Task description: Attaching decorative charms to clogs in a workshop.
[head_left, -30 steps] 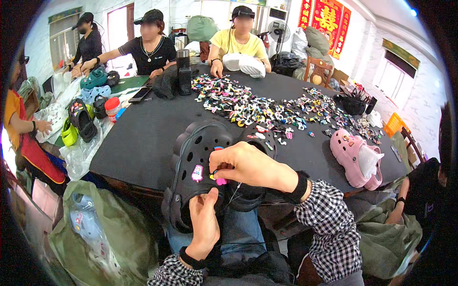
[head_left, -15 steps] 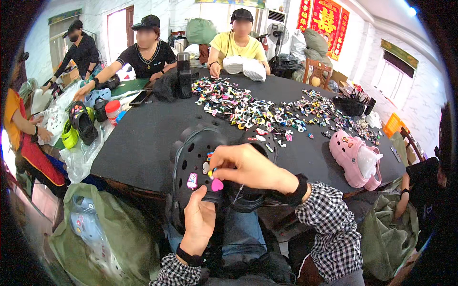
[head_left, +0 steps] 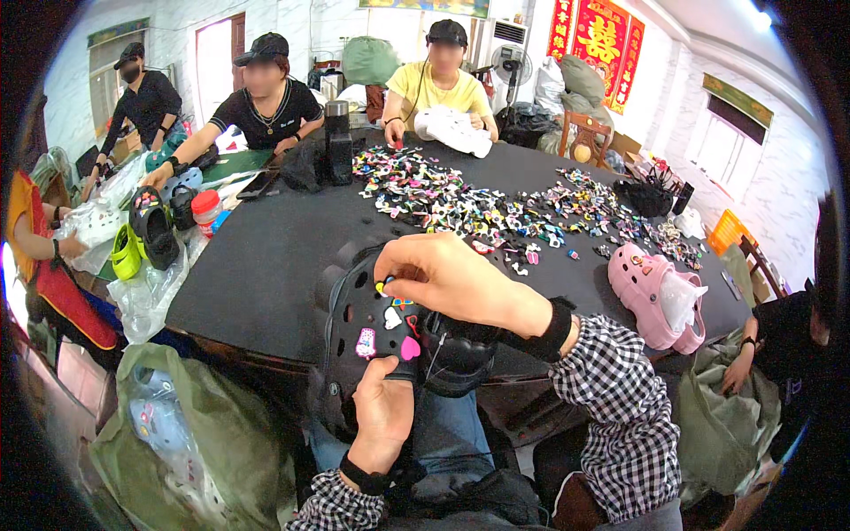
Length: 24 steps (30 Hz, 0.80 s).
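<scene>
Clog of black foam [head_left: 341, 354], toe pointing away, is held at the near edge of a dark table [head_left: 257, 274], over the person's lap. The left hand [head_left: 385, 407] is clamped on its near end, thumb pressed on the upper, the other fingers out of sight. Beyond it, the right hand [head_left: 460, 279] pinches a yellow-and-blue charm [head_left: 382, 288] between thumb and forefinger over the upper; the fingertips hide most of the piece, and whether it has met a hole cannot be told. On the upper sit a pink heart [head_left: 410, 348], a pink-and-white charm [head_left: 366, 343] and a white charm [head_left: 392, 319].

Good work here would seem to call for squaring the charm to one hole, bracing the foam from beneath and pressing straight down, not at a slant; unsupported, the upper would probably flex away.

A second black clog [head_left: 456, 363] lies just to the right. Farther off, a heap of loose charms [head_left: 460, 199] spreads across the table, a pink clog [head_left: 642, 296] stands at right, and a co-worker in yellow [head_left: 434, 88] has a white shoe [head_left: 447, 128].
</scene>
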Each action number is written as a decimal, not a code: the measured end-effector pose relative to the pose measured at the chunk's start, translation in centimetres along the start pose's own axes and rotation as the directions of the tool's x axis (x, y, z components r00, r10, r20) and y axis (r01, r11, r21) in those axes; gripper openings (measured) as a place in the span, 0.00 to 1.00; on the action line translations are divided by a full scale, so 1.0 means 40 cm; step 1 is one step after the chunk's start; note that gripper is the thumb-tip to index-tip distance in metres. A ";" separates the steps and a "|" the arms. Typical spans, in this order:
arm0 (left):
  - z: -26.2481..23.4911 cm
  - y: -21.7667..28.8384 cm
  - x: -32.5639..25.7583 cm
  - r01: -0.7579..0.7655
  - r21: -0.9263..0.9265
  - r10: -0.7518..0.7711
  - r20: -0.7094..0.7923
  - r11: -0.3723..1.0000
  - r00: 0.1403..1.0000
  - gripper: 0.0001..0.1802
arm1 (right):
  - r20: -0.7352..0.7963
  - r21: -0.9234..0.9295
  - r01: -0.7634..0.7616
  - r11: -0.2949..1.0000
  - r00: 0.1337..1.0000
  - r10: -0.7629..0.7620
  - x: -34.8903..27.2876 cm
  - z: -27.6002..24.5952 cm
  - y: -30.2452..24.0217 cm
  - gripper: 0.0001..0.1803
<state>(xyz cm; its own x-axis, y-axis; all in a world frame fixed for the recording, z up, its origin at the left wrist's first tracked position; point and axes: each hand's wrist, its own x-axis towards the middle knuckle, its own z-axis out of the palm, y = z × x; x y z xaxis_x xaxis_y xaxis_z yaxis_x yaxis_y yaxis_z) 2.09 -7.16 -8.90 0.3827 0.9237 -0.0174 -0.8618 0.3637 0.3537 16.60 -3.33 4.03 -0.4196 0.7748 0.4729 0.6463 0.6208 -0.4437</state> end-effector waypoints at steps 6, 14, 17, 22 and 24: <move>0.054 0.010 -0.021 0.039 0.036 -0.038 -0.016 0.999 0.999 0.15 | 0.067 -0.098 0.066 0.993 0.996 -0.059 0.010 0.016 0.026 0.09; -0.010 0.026 -0.004 -0.117 0.451 0.138 -0.013 0.885 0.990 0.08 | 0.153 -0.220 0.098 0.971 0.986 -0.065 0.020 -0.008 0.024 0.07; -0.034 0.045 0.024 0.001 0.414 0.035 -0.078 0.910 0.996 0.05 | 0.183 -0.146 0.111 0.983 0.980 -0.083 0.032 -0.014 0.043 0.07; -0.018 0.038 0.022 0.069 0.193 -0.050 -0.104 0.979 0.993 0.06 | 0.254 -0.054 0.058 0.997 0.966 -0.042 0.042 -0.017 0.053 0.07; 0.000 0.039 0.013 0.025 0.151 -0.018 -0.051 0.988 0.999 0.06 | 0.270 -0.075 0.055 0.996 0.962 -0.033 0.044 -0.010 0.052 0.07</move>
<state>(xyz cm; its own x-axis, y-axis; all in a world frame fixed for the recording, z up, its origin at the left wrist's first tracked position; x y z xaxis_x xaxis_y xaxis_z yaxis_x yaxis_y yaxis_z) 0.93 -6.09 -8.36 0.3805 0.9220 -0.0715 -0.7916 0.3647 0.4903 17.44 -0.72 4.25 -0.5972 0.7574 0.2641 0.6683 0.6519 -0.3582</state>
